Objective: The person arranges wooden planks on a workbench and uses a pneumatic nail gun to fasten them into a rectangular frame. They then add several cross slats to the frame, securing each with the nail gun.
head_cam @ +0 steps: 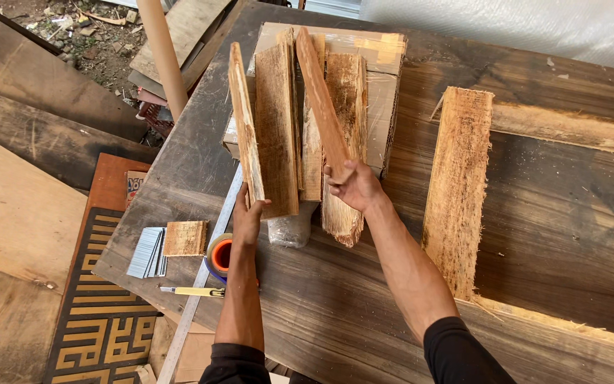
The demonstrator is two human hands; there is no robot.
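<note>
While the right hand [353, 186] grips a tilted slat [321, 107] and the left hand [248, 217] pinches another slat [245, 124], both over the box [385, 78] on the desk [335, 306], loose boards [278, 121] could slide off; splinters seem likely.

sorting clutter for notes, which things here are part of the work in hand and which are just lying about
In hand:
- left hand on the tilted plank
- right hand gripping the narrow plank
- other planks stacked on the wrapped box

Lying about:
- long rough board
- tape roll
- yellow utility knife
- small wood block
- nail strips
- metal ruler
</note>
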